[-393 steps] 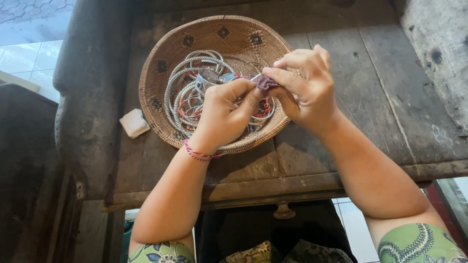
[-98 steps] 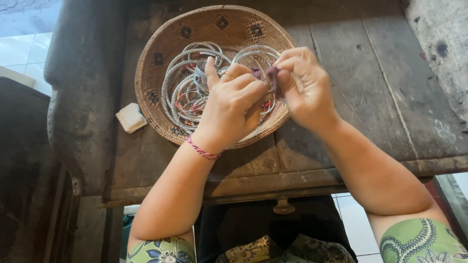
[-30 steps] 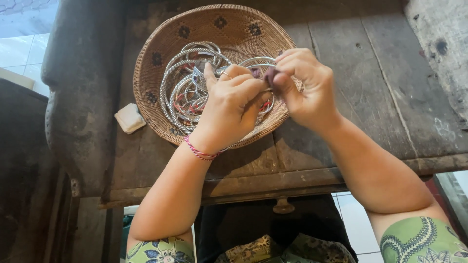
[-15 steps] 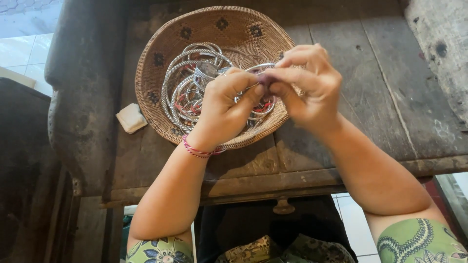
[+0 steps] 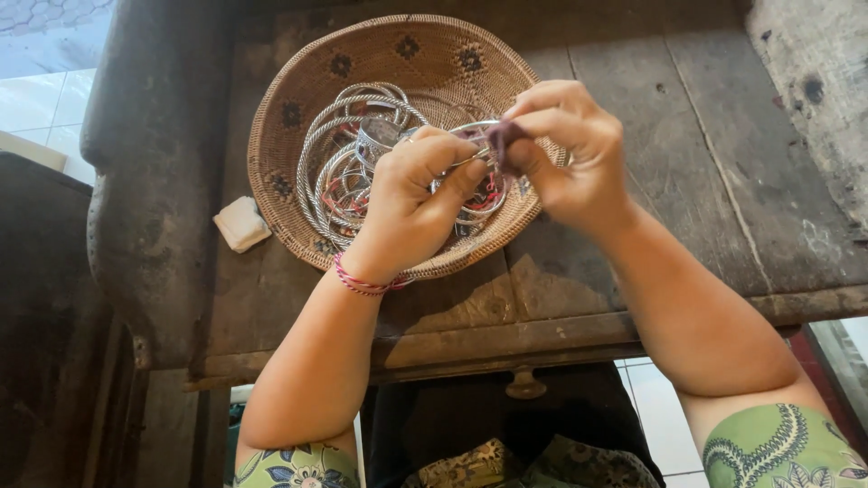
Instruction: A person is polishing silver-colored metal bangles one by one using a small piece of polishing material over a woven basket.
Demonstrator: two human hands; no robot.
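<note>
While both forearms reach up from the bottom of the view, the left hand [image 5: 411, 203], with a pink-and-red thread band [image 5: 362, 280] at its wrist, is closed round a thin silver bangle [image 5: 470, 158], pinching it between thumb and fingers just above the near rim of the basket. The right hand [image 5: 565, 149] meets it from the other side, its fingertips closed on a small dark purplish piece [image 5: 502, 136] that looks like cloth, pressed against the same bangle. The two hands touch over this one ring; what exactly the cloth does to the metal is hidden by the fingers.

Judging by this, one bangle is being worked on, seemingly rubbed or wiped, and it is not yet set down. Beyond the hands, the round woven basket [image 5: 362, 54] with dark diamond marks holds a loose heap of silver bangles [image 5: 348, 163], some with red thread among them. Nothing tells which of these have been handled, so most of the heap may remain; no separate finished pile shows anywhere.

Left of the basket a small white block [image 5: 240, 222] lies on the worn wooden table [image 5: 669, 154], apart from the rim. Farther left stands a dark rounded metal body [image 5: 154, 181], with pale floor tiles [image 5: 36, 90] beyond it.
</note>
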